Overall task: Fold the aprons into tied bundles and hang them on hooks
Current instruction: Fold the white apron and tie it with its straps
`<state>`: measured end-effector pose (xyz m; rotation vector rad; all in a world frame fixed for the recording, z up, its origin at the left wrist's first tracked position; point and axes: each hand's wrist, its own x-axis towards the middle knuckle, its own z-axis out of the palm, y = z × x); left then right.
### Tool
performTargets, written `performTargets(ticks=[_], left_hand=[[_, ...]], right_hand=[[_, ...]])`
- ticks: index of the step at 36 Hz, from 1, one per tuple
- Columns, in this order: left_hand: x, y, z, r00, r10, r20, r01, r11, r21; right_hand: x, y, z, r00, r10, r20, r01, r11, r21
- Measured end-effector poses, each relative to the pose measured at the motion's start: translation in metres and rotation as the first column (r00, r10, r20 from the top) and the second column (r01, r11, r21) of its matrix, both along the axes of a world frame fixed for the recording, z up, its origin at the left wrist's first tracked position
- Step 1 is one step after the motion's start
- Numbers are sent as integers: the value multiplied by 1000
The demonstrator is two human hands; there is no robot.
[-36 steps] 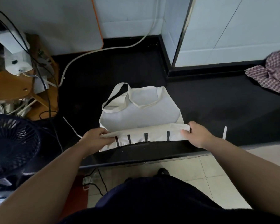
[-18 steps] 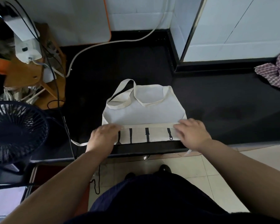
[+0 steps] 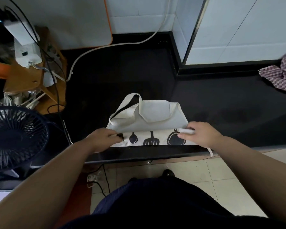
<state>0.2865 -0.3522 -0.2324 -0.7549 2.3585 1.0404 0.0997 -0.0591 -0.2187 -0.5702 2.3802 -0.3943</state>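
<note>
The cream cotton apron with black utensil prints [image 3: 149, 116] lies flat on the black desk [image 3: 221, 104], at the desk's front edge, with its near hem turned up into one printed band. The left hand [image 3: 104, 138] grips the band's left end with curled fingers, and the right hand [image 3: 200, 134] pinches the right end. Folding looks barely begun (no bundle, no knot). A crumpled red checked cloth [image 3: 281, 75] lies at the desk's far right, and no hooks show.

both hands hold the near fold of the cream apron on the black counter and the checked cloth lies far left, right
No: the head view shows the checked cloth far right on the black counter, not left. The left hand and right hand do hold the near fold of the cream apron.
</note>
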Motion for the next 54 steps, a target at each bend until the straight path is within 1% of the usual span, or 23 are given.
performTargets(ticks=[3, 6, 9, 11, 13, 16, 20, 23, 25, 27, 28, 30, 31, 33, 36, 39, 41, 43, 46, 49, 51, 52, 54], left_hand=[[-3, -4, -3, 1000, 18, 1, -18, 996, 87], [-6, -2, -6, 999, -19, 30, 18, 999, 43], [-8, 7, -7, 998, -21, 54, 28, 991, -134], [-11, 15, -8, 981, -147, 127, 183, 919, -348], [-14, 20, -9, 958, -228, 172, 283, 838, -466], [-20, 19, -7, 954, -229, 191, 293, 844, -449], [-33, 16, 2, 952, -258, 164, 305, 839, -451], [-45, 11, 6, 974, -201, 108, 229, 856, -464], [-50, 8, 7, 981, -171, 93, 195, 859, -474], [-58, 3, 6, 983, -146, 114, 182, 883, -434], [-60, 2, 5, 984, -136, 117, 172, 900, -401], [-67, -4, 2, 988, -117, 96, 144, 923, -357], [-69, -5, 1, 992, -104, 75, 124, 929, -348], [-77, -9, -1, 998, -59, 25, 64, 952, -299], [-85, -11, -2, 999, 22, -27, -27, 981, -193], [-89, -16, -2, 997, 62, -48, -69, 982, -173], [-91, -22, -3, 996, 85, -38, -90, 980, -178], [-96, -26, -3, 995, 91, -41, -97, 979, -178], [-107, -27, 1, 978, 165, -131, -180, 977, -115], [-120, -28, 5, 912, 336, -236, -328, 942, 76], [-126, -29, 8, 864, 448, -231, -394, 886, 244], [-128, -30, 8, 856, 471, -214, -406, 867, 289], [-135, -27, 11, 875, 448, -185, -385, 874, 296]], right_hand=[[-3, -1, -9, 1000, -19, -17, 19, 1000, -14], [-1, -6, -16, 996, 75, -40, -72, 995, 69], [2, -12, -16, 934, 308, -180, -248, 924, 292], [3, -19, -15, 893, 386, -232, -302, 895, 329], [3, -26, -12, 885, 404, -230, -323, 891, 319], [-3, -41, -7, 890, 420, -178, -355, 883, 306], [-13, -55, -5, 876, 439, -198, -370, 877, 308], [-18, -62, -4, 857, 453, -244, -388, 880, 273], [-22, -67, -3, 860, 460, -221, -407, 879, 249], [-32, -74, -2, 891, 418, -176, -383, 901, 201], [-36, -78, -2, 927, 346, -146, -325, 934, 150], [-47, -85, -1, 993, 96, -63, -96, 995, 1], [-51, -87, 0, 999, -18, -35, 16, 998, -61], [-60, -92, 1, 986, -167, 0, 166, 981, -100], [-64, -93, 0, 964, -262, 38, 264, 961, -88], [-68, -92, -4, 933, -359, 32, 360, 928, -96], [-72, -91, -6, 940, -340, 4, 339, 936, -94], [-75, -91, -9, 975, -221, -6, 221, 975, -38], [-77, -93, -12, 995, -104, 6, 104, 995, -5], [-80, -99, -9, 988, -153, -4, 152, 981, -117], [-82, -104, -4, 982, -187, 21, 187, 958, -217], [-83, -107, -1, 983, -181, 43, 186, 951, -247], [-85, -111, 4, 989, -129, 67, 142, 955, -260]])
